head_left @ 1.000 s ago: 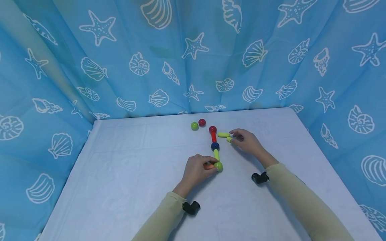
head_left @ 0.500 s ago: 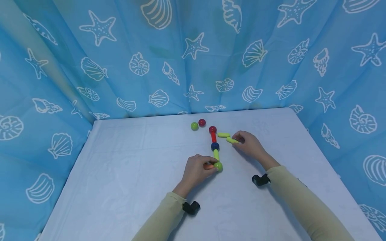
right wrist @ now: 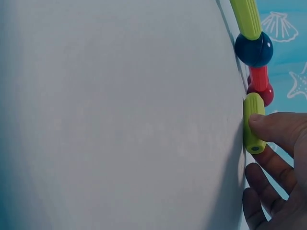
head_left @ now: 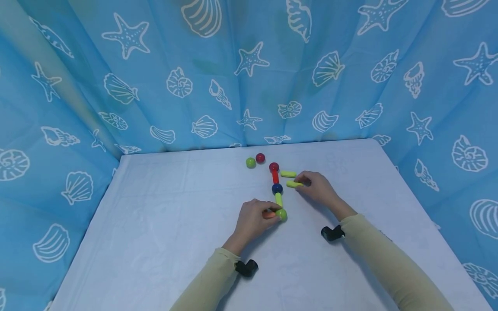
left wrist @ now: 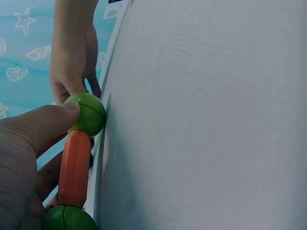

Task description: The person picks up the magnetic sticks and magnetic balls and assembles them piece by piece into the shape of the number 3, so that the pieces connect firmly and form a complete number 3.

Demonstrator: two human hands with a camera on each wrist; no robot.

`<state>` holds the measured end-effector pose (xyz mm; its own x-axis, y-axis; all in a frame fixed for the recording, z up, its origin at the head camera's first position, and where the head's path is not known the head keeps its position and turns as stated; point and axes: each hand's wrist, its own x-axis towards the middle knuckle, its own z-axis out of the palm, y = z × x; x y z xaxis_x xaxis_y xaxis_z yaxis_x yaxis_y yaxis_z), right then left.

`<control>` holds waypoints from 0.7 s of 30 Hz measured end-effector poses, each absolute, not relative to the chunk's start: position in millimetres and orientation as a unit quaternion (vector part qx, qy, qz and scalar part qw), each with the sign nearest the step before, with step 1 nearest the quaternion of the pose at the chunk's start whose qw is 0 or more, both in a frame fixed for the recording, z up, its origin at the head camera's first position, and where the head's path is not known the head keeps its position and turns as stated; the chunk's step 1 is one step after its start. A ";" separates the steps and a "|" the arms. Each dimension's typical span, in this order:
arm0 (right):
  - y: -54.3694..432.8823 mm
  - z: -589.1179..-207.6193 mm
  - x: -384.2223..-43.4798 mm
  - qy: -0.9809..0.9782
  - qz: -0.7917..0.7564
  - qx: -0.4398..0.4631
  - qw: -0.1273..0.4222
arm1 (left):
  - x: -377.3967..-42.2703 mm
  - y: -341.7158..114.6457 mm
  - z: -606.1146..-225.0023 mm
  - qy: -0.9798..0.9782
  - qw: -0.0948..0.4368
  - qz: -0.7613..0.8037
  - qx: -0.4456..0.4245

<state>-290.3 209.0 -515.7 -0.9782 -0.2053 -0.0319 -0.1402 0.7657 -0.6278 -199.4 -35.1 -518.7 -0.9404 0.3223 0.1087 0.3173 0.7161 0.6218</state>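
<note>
Placement of a lime stick (head_left: 292, 184) looks like the step in hand. Right hand (head_left: 317, 188) pinches it; its free end is just beside the blue ball (head_left: 277, 188), not touching. Left hand (head_left: 253, 217) grips a green ball (head_left: 282, 215) with an orange stick (left wrist: 74, 167) against it. From that ball toward the table's (head_left: 175, 194) far edge: lime link (head_left: 279, 199), blue ball, red link (head_left: 275, 177), red ball (head_left: 274, 166). Spare lime stick (head_left: 288, 174) lies right of the red link; loose green ball (head_left: 250, 163) and loose red ball (head_left: 260, 157) sit closer to the far edge. Next move probably calls for squaring the free end to a ball, left hand steadying. Which ball: can't tell.
</note>
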 end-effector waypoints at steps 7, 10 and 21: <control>206.6 -516.9 -289.2 0.939 -0.327 -0.097 0.048 | -198.2 -34.9 -517.8 0.925 -0.003 0.336 0.178; 206.6 -516.8 -288.3 0.939 -0.327 -0.095 0.050 | -198.0 -35.1 -518.0 0.925 -0.003 0.336 0.177; 206.0 -518.5 -288.9 0.940 -0.325 -0.090 0.048 | -198.2 -34.9 -519.7 0.926 -0.011 0.334 0.178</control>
